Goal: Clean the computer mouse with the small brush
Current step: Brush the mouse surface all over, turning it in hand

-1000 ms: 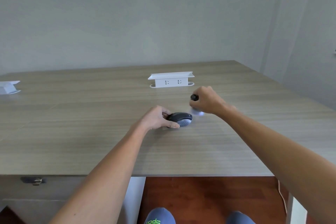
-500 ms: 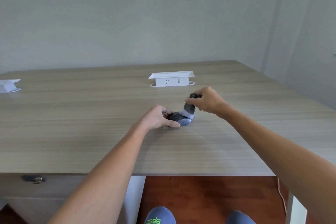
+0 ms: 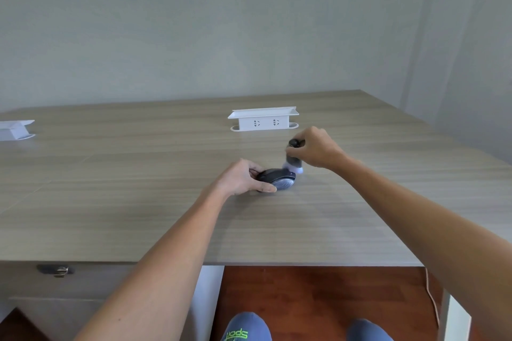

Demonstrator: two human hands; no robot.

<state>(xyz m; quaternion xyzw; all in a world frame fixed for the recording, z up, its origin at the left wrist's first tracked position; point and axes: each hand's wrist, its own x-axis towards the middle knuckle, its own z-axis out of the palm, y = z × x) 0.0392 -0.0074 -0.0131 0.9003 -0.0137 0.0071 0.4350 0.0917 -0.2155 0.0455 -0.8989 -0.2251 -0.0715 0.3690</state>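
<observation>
Wood-grain desk (image 3: 138,216) with white socket box (image 3: 263,119), grey wall (image 3: 221,22) behind.

A wide wooden table (image 3: 138,216) with pale grey-brown grain carries everything. A white socket box (image 3: 263,119) stands toward its far edge, and a second white box (image 3: 15,129) sits at the far left, cut by the frame. A dark computer mouse (image 3: 278,179) rests near the middle.

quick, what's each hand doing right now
Left hand: closed on the computer mouse, pinning it to the desk.
Right hand: closed on the small brush, bristles at the mouse's far end.
</observation>
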